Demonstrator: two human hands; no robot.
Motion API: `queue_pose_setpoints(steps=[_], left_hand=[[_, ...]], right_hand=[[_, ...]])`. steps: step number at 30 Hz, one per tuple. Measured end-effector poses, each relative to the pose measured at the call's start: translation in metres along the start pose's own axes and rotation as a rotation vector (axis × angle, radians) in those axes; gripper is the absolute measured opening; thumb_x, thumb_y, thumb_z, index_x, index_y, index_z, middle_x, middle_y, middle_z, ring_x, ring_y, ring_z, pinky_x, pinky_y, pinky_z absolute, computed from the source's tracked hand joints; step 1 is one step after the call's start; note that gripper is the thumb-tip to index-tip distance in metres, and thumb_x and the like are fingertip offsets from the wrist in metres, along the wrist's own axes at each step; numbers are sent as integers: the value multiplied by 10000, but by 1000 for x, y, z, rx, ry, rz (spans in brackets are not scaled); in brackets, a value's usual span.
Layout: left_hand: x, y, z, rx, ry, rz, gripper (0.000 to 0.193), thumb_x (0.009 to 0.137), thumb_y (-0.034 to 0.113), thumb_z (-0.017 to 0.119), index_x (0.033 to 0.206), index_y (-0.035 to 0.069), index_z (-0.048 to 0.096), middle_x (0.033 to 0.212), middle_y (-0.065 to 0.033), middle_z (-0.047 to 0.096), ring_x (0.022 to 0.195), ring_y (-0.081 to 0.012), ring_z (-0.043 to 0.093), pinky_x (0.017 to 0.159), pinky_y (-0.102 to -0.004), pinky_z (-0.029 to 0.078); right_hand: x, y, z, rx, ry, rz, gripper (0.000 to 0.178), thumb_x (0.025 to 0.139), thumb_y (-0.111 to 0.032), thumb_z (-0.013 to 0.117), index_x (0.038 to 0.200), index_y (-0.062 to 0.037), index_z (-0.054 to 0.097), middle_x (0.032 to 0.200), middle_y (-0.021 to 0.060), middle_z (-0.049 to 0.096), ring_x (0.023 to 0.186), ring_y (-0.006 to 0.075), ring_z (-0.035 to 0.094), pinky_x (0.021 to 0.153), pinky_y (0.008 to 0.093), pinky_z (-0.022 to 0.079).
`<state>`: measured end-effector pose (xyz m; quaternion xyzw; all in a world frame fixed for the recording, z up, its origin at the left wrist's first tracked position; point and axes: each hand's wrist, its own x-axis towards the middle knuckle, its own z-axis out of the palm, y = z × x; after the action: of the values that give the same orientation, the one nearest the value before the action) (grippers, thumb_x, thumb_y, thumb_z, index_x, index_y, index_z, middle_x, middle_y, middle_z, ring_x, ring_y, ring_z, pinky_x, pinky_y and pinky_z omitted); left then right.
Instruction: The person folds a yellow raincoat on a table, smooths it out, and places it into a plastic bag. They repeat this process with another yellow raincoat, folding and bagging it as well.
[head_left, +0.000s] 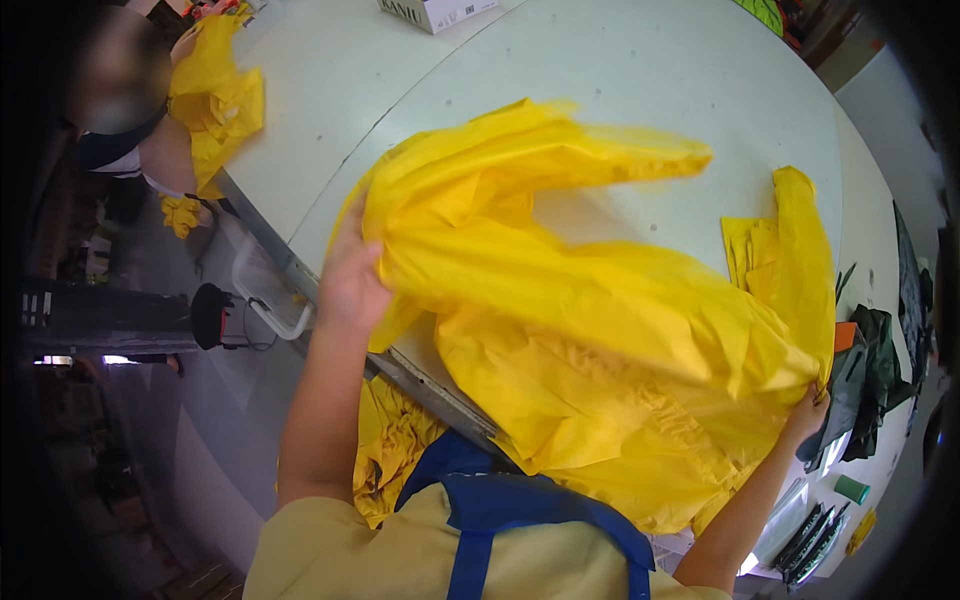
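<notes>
A large yellow garment (600, 290) of thin, smooth fabric is stretched between my hands above the white table (400, 110). My left hand (355, 280) is closed on its bunched upper left part. At the lower right, my right hand (808, 408) pinches another edge of it. Two long pieces, like legs or sleeves, spread from the left grip, and one is smeared by motion. A wide part with a gathered, wrinkled band hangs over the table edge toward me. Its exact kind I cannot tell.
A folded yellow piece (780, 240) lies at the right. Near it are dark green fabric (875, 370), a green spool (852, 489) and black packets (810, 545). A white box (437, 12) stands far off. At the left, a person handles yellow fabric (215, 100) near a clear bin (275, 315).
</notes>
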<state>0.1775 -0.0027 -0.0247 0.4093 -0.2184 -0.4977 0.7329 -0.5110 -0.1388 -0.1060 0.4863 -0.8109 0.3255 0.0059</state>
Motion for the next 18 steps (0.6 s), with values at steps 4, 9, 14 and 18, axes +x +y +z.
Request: queue_pose_setpoints(steps=[4, 9, 14, 18], left_hand=[[-89, -50, -6, 989, -245, -354, 599, 768, -4, 514, 1354, 7, 395, 1372, -140, 463, 1201, -306, 518, 995, -385, 429], [-131, -126, 34, 1458, -963, -407, 585, 750, 73, 540, 1325, 145, 468, 1174, -216, 502, 997, -396, 566, 856, -445, 473], [-144, -151, 40, 1449, -997, -213, 522, 754, 170, 653, 1252, 97, 512, 1002, -183, 519, 896, -366, 560, 757, -430, 475], [-147, -135, 16, 1401, -817, -82, 687, 721, 254, 726, 1340, 140, 449, 1141, -157, 503, 1044, -363, 505, 892, -450, 405]], right_hand=[[-16, -15, -46, -213, 92, -173, 331, 904, -190, 582, 1177, -3, 568, 1114, 161, 623, 981, 243, 591, 863, 302, 455], [-160, -212, -9, 656, -692, 4, 430, 897, -206, 525, 1298, -53, 500, 1194, 18, 575, 550, 6, 309, 493, 140, 269], [-242, -268, 81, 258, -832, -209, 650, 778, -212, 722, 1328, -19, 434, 1207, 169, 573, 1021, 246, 600, 856, 371, 482], [-234, -230, 96, 365, -1013, -25, 253, 814, -131, 681, 1008, -2, 584, 859, 69, 626, 761, 157, 594, 648, 300, 467]])
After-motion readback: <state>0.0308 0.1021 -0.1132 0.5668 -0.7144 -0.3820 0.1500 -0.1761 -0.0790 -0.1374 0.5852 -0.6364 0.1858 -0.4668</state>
